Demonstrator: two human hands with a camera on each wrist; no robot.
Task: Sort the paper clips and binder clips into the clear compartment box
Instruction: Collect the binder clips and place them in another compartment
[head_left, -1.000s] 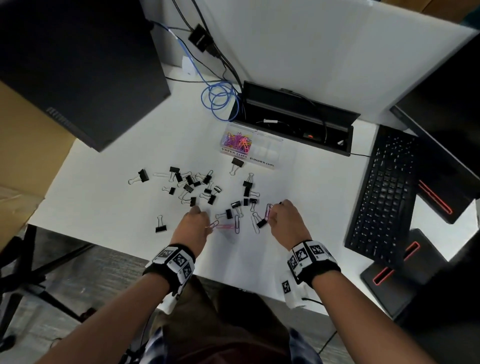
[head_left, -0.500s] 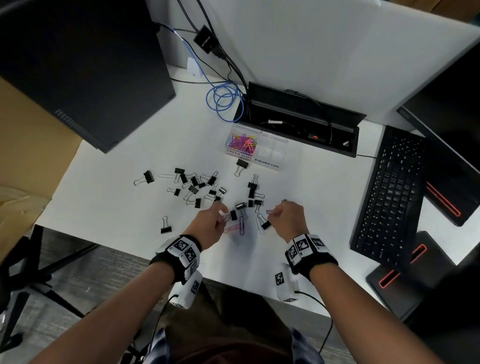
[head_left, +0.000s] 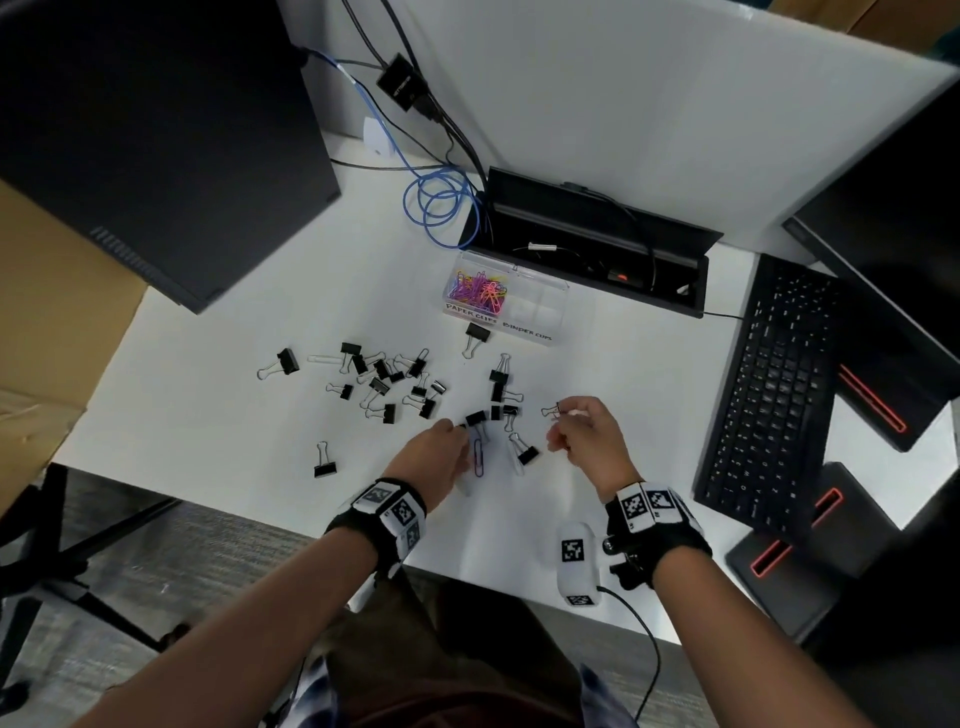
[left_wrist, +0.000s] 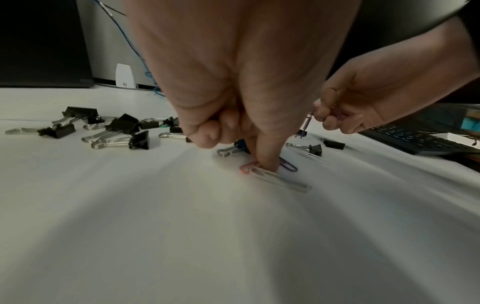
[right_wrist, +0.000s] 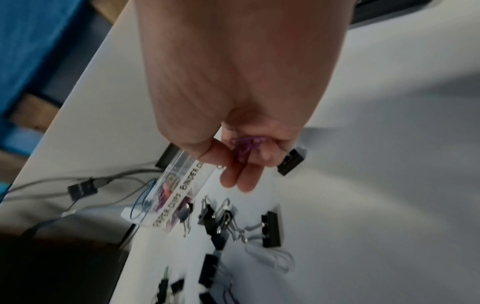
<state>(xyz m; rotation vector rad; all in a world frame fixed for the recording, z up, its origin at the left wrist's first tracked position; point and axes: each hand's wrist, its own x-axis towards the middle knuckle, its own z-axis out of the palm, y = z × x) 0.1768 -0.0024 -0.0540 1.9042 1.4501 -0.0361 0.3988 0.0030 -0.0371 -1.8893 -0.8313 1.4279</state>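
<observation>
A clear compartment box (head_left: 540, 297) stands mid-table; its left section holds coloured paper clips (head_left: 478, 288) and its right section, labelled for binder clips, looks bare. The box (right_wrist: 179, 185) also shows in the right wrist view. Black binder clips (head_left: 384, 384) lie scattered in front of it. My left hand (head_left: 457, 447) is down on the table, thumb and a finger meeting on a white paper clip (left_wrist: 280, 181) that lies with a pink and a purple one; its other fingers are curled. Raised a little off the table, my right hand (head_left: 563, 426) holds purple paper clips (right_wrist: 246, 144) in curled fingers.
A black keyboard (head_left: 774, 395) lies to the right, with a monitor (head_left: 893, 234) beyond it. An open black cable tray (head_left: 597, 244) and a coiled blue cable (head_left: 436, 202) sit behind the box. A dark computer case (head_left: 156, 130) stands at the back left. The table edge runs just under my wrists.
My left hand has moved right, from beside the pink clip to the small pile of paper clips. My right hand has lifted off the table with clips in it.
</observation>
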